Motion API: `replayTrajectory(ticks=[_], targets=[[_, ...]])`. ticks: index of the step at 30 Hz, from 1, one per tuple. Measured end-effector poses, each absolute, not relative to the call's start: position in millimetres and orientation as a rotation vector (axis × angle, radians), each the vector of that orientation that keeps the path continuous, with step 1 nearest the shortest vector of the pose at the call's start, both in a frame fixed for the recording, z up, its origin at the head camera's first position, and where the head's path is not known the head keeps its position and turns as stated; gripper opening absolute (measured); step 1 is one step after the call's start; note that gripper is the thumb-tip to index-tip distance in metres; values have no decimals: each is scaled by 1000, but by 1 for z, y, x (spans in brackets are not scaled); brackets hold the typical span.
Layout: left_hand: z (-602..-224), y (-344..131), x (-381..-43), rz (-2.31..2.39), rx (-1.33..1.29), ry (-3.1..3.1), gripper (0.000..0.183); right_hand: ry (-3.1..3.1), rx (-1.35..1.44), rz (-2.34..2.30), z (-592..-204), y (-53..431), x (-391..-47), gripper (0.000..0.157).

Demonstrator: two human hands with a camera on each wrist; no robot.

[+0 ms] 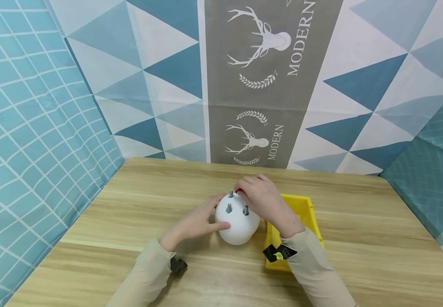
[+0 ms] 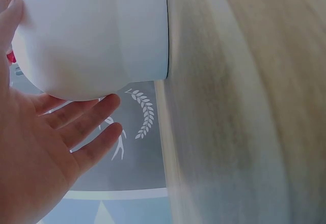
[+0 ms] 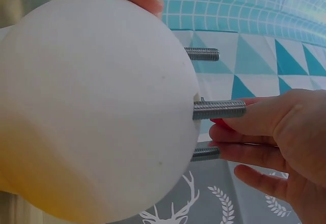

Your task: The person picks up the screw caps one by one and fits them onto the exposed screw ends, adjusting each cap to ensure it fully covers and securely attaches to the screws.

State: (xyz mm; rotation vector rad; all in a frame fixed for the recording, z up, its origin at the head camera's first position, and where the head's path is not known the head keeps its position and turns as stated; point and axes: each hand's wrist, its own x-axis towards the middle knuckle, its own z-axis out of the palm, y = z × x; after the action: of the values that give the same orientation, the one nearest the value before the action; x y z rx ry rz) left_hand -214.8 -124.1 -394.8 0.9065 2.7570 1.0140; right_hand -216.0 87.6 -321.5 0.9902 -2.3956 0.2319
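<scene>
A white ball-shaped object with a flat-bottomed base stands on the table. Three threaded metal studs stick out of its top. My left hand holds its side, thumb on the near face and fingers round the far side; in the left wrist view some fingers lie spread beside it. Above the far side of the top, my right hand pinches a small red piece next to the studs. Fingers hide most of that piece, so its kind cannot be told.
Right of the white object stands a yellow bin, partly under my right forearm; its contents are hidden. Beneath everything lies a wood-grain table. Patterned cloth hangs behind the table and along both sides.
</scene>
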Motion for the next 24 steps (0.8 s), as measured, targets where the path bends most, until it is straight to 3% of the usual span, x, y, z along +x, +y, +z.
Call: replayTrajectory(ticks=[24], targets=[[-398, -125, -216, 1008, 904, 2774, 87, -2369, 992, 303, -327, 74, -225, 7]])
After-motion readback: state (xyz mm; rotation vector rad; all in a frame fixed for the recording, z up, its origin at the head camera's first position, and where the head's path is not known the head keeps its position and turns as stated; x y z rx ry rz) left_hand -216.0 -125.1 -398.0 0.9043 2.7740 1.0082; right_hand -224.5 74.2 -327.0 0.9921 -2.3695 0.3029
